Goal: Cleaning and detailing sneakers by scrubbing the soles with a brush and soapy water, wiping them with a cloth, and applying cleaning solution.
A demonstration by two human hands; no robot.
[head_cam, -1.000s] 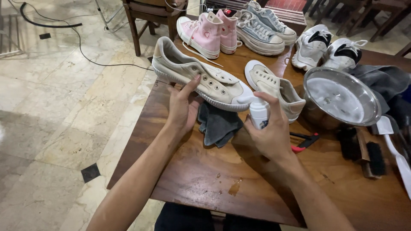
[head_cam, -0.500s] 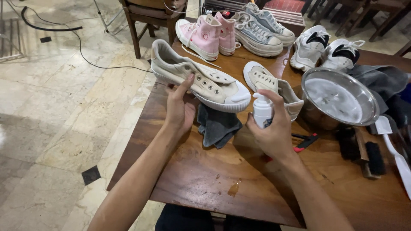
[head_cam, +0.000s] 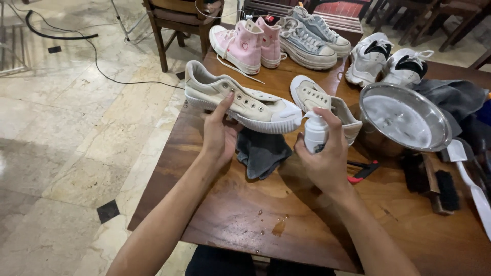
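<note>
Two hands busy: left hand (head_cam: 219,137) fingers grip a cream sneaker (head_cam: 243,104), right hand (head_cam: 327,158) a white spray bottle (head_cam: 315,134) (contents unseen).

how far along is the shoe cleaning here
Early. In hand: the left hand holds up a cream sneaker while the right hand aims a white spray bottle at its toe. Left: its mate, the pink pair and the brushes lie untouched on the table.

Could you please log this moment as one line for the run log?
left hand: holds cream canvas low-top sneaker above wooden table | right hand: grips white spray bottle, nozzle toward toe | grey cloth beneath
</note>
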